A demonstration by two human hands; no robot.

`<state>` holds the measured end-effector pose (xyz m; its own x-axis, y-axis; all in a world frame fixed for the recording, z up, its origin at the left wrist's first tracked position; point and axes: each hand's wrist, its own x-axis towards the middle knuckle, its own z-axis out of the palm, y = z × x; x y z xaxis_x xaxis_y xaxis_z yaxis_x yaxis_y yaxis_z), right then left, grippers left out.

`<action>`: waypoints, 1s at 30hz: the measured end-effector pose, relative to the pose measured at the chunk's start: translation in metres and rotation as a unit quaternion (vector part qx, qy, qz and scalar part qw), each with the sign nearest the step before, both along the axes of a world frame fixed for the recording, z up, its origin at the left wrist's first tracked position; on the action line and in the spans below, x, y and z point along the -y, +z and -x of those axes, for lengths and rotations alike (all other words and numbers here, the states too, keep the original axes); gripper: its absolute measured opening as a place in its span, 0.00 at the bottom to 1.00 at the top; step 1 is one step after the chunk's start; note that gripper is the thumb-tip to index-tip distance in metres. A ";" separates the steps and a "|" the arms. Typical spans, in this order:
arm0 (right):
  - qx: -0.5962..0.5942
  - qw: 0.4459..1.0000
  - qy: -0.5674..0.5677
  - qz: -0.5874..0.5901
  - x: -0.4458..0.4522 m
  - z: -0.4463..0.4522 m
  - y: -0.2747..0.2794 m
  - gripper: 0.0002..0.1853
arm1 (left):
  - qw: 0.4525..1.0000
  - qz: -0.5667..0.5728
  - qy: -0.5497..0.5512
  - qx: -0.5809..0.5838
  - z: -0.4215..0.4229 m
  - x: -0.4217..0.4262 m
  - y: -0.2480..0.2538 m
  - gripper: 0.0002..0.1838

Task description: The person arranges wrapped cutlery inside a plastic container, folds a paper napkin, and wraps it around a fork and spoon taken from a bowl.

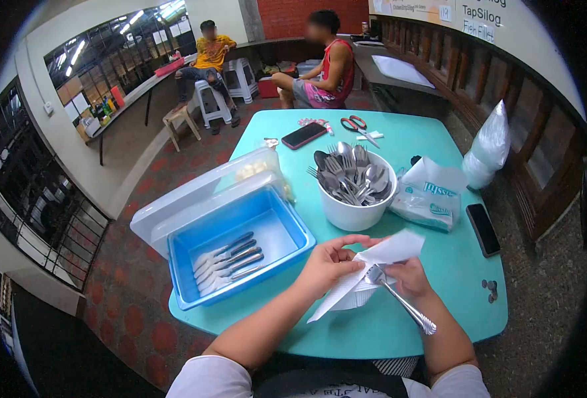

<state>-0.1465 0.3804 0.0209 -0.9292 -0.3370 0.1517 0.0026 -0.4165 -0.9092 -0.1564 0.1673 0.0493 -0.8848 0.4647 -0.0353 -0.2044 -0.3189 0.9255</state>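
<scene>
Near the table's front edge, my left hand (333, 265) pinches a white paper napkin (346, 295). My right hand (409, 273) holds the napkin's other side together with a fork (406, 305), its tines against the paper and its handle pointing down to the right. Left of my hands, a blue tray (293, 242) holds several utensils (227, 262) with their ends wrapped in white. Beyond my hands stands a white bucket (353, 215) full of loose forks and spoons. A plastic pack of napkins (429, 199) lies to the bucket's right.
On the teal table (273, 132) are a clear lid (207, 192), red-handled scissors (363, 129), a phone (304, 135), another phone (483, 229), coins (490, 290) and a plastic-wrapped bundle (489, 149). Two people sit beyond it, one in yellow (212, 53), one in red (338, 69).
</scene>
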 end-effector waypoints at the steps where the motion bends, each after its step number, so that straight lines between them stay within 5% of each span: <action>1: 0.027 0.998 0.051 0.020 -0.004 -0.001 -0.001 0.30 | 1.000 -0.008 -0.001 0.006 0.000 0.000 0.000 0.29; 11: 0.080 0.994 -0.063 -0.034 0.000 0.005 0.009 0.19 | 0.998 0.031 0.054 -0.019 0.009 0.006 -0.006 0.28; 20: 0.091 0.987 0.083 0.098 -0.005 0.009 0.000 0.34 | 0.998 0.034 0.015 -0.052 0.002 -0.002 -0.007 0.25; 30: 0.009 0.975 -0.077 -0.206 -0.007 0.001 0.008 0.15 | 0.991 0.085 0.048 -0.088 -0.006 -0.009 -0.012 0.18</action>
